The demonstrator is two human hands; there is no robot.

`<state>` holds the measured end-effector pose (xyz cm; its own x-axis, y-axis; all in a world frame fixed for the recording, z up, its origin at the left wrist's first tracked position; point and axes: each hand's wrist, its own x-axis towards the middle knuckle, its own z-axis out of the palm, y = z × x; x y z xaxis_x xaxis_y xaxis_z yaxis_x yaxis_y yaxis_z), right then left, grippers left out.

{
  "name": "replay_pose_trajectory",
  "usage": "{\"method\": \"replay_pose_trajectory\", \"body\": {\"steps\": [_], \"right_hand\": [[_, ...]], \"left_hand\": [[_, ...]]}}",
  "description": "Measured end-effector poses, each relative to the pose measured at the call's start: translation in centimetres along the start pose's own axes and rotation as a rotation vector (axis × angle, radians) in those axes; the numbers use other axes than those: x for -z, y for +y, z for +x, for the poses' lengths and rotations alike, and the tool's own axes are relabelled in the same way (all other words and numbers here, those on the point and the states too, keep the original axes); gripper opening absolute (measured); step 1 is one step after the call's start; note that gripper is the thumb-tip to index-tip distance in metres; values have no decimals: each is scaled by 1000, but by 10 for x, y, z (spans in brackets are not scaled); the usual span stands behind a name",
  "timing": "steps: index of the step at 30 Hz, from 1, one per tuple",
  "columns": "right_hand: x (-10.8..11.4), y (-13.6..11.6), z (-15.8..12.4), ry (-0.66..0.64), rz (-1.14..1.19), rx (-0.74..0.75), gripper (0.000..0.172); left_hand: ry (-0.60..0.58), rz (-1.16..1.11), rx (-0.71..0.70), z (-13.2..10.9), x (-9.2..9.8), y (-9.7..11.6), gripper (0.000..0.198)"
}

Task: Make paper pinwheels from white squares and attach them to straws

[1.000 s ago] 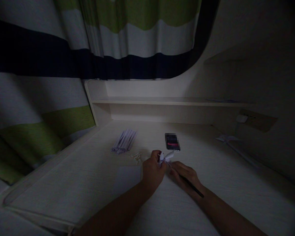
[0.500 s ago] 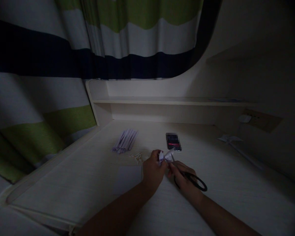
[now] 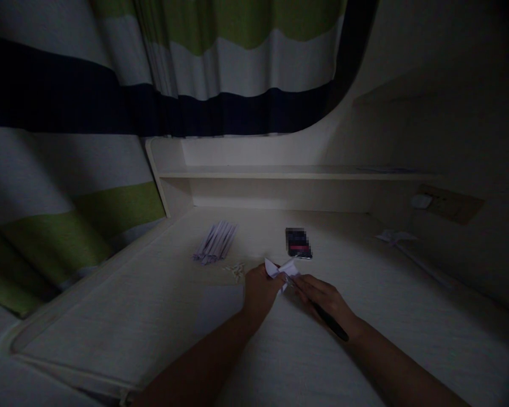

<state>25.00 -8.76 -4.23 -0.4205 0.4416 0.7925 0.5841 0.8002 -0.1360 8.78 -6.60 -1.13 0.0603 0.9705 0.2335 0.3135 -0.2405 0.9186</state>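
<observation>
My left hand (image 3: pixel 261 287) is closed on a folded piece of pale paper (image 3: pixel 289 267), shaped like a pinwheel with pointed flaps. Scissors (image 3: pixel 330 323) with black handles are in my right hand (image 3: pixel 324 297), the handles reaching back under the palm toward the wrist. Their blades point at the middle of the folded paper, close to my left thumb. Whether the blades touch the paper cannot be made out. Just left of my left hand lie a small heap of short pale sticks (image 3: pixel 236 271) and a flat square stack of paper (image 3: pixel 220 302).
A bundle of rolled paper sticks (image 3: pixel 215 243) lies at the back left. Behind my hands is a phone (image 3: pixel 298 243). On the right rests a paper pinwheel on a stick (image 3: pixel 394 237), below a wall socket (image 3: pixel 452 203). A shelf (image 3: pixel 280 174) runs along the back.
The scissors have turned in my right hand, so their handles now show edge-on. The folded paper has tilted, its flaps spreading wider. My left hand has shifted slightly left.
</observation>
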Motion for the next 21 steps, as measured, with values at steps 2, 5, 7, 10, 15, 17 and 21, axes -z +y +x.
{"method": "replay_pose_trajectory", "body": {"steps": [2, 5, 7, 10, 15, 17, 21], "right_hand": [[4, 0, 2, -52, -21, 34, 34], [9, -1, 7, -47, -83, 103, 33], [12, -2, 8, -15, -135, 148, 33], [13, -1, 7, -38, -167, 182, 34], [11, 3, 4, -81, -128, 150, 31], [11, 1, 6, -47, -97, 111, 28], [14, -13, 13, -50, 90, -36, 23]], "left_hand": [[6, 35, -21, 0, 0, -1, 15], [-3, 96, -46, 1, 0, -3, 16], [-13, 130, -49, 1, 0, -2, 17], [-25, 176, -20, 2, 1, 1, 17], [-33, 194, -8, 1, 2, 3, 18], [-31, 158, -46, 0, 2, 3, 19], [-43, 154, -83, -2, 1, 3, 21]]}}
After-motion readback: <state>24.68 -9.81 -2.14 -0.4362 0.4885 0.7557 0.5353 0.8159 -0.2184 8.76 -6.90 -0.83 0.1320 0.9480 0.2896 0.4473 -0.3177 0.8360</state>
